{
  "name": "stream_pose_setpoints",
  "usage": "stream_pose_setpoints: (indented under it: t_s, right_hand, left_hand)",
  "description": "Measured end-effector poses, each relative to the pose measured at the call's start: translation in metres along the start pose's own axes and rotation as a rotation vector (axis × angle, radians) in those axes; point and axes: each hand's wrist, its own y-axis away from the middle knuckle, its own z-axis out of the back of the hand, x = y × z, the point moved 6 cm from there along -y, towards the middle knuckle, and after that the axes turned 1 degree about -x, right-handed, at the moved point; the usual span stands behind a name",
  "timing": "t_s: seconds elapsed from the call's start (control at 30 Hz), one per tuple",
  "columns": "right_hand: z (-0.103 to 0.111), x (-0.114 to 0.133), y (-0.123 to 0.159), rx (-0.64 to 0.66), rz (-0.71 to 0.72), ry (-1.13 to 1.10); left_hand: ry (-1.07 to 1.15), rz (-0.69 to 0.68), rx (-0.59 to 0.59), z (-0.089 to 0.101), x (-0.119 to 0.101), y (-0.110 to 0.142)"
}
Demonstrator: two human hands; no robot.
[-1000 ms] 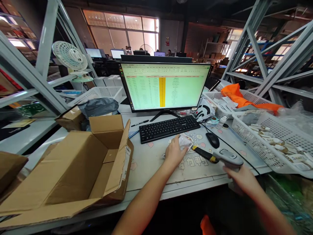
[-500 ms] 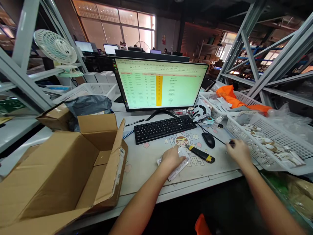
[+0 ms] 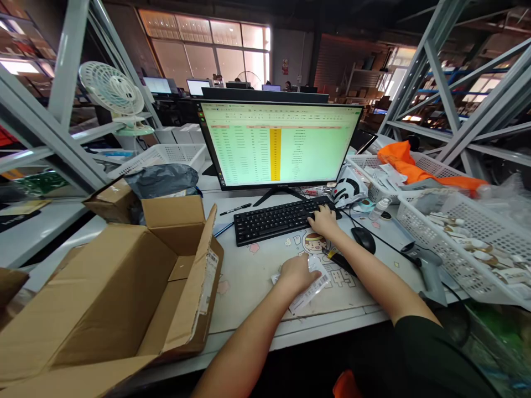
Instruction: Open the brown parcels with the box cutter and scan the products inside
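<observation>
Matt brown cardboard box [image 3: 112, 293] (rough-edged)

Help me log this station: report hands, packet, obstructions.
Left hand holding plastic packet. Right hand on right end of keyboard. Utility knife beside packet, partly hidden by right forearm.

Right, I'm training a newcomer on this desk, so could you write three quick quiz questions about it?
1. True or false: the large brown cardboard box stands open.
2. What is the left hand holding?
a) slim blue pen
b) shiny plastic packet with a white label
c) round white fan
3. Fill in: the fingers of the right hand are on the black, rectangular ____.

Key: 1 true; 2 b; 3 keyboard.
</observation>
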Motion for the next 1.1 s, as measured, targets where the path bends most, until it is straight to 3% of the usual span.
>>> stream_pose_setpoints:
  t_s: [0.27,0.37,0.53,0.67,0.97,1.1]
  right_hand:
    - [-0.014,0.045,-0.032,0.044,0.044,-0.044]
    - [-0.013,0.035,-0.026,0.06,0.043,-0.052]
    - [-0.014,-0.002,0.015,0.088,0.078,-0.033]
    - [-0.019,-0.013,0.035,0.059,0.099,-0.012]
    - [-0.02,-0.006,0.025,-0.079,0.018,-0.024]
    - [-0.023,-0.011,0.026,-0.083,0.015,-0.059]
  left_hand:
    - [0.008,-0.005,0.023,-0.001,0.001,-0.002]
    - [0.018,-0.009,0.022,-0.002,0.003,-0.003]
    - [0.019,-0.012,0.021,-0.003,0.002,-0.003]
    - [0.004,-0.015,-0.003,-0.005,0.001,-0.004]
    - [0.011,-0.014,-0.019,-0.002,0.002,-0.004]
    - [0.025,-0.017,-0.03,-0.001,0.003,-0.005]
